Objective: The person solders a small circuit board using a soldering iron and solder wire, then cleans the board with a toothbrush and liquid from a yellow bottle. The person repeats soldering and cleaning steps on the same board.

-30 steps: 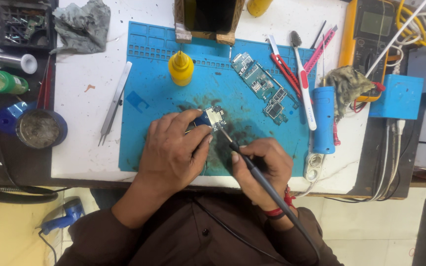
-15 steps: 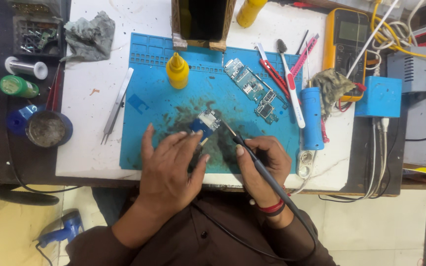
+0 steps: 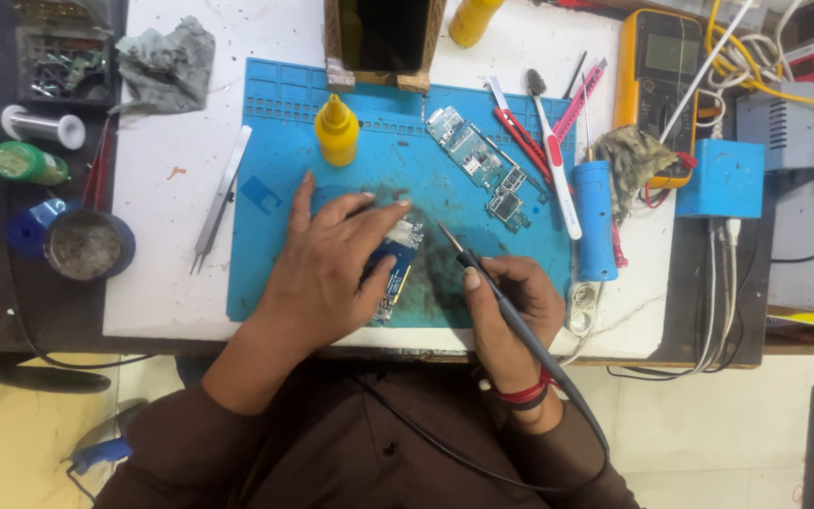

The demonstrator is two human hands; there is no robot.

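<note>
**Board pinned on mat, iron tip just off it**

Left hand (image 3: 327, 269) flat on the blue work mat (image 3: 275, 283), fingers spread, pressing down on a small blue circuit board (image 3: 398, 264). Not pinching: just palm and fingertips holding it to the mat. Board at mat's lower centre, mostly covered, one end poking out at 3 o'clock of the hand.

Right hand (image 3: 511, 311) closed round a soldering iron (image 3: 482, 278), pen-style grip, thumb on top of the barrel. Tip points to 11 o'clock, near the board's exposed end; can't tell whether touching. Cable trails off toward 5 o'clock past a red wrist band (image 3: 525, 394).

Around:
- Yellow squeeze bottle (image 3: 336, 130) at 12 o'clock of left hand, upright on mat.
- Second, longer circuit board (image 3: 482, 170) at 1 o'clock of the iron tip, lying diagonal, well apart from the held one.
- Tweezers (image 3: 221, 200) at 10 o'clock, on white table just off mat's left edge.
- Blue cylindrical tool (image 3: 594, 221) at 2 o'clock of right hand, on mat's right edge.
- White-handled brush (image 3: 550, 160) and red-handled cutter (image 3: 520, 137) beside it, at 12.
- Yellow multimeter (image 3: 657, 71) top right.
- Round tin (image 3: 87, 245) at 9 o'clock, off the table's left side.
</note>
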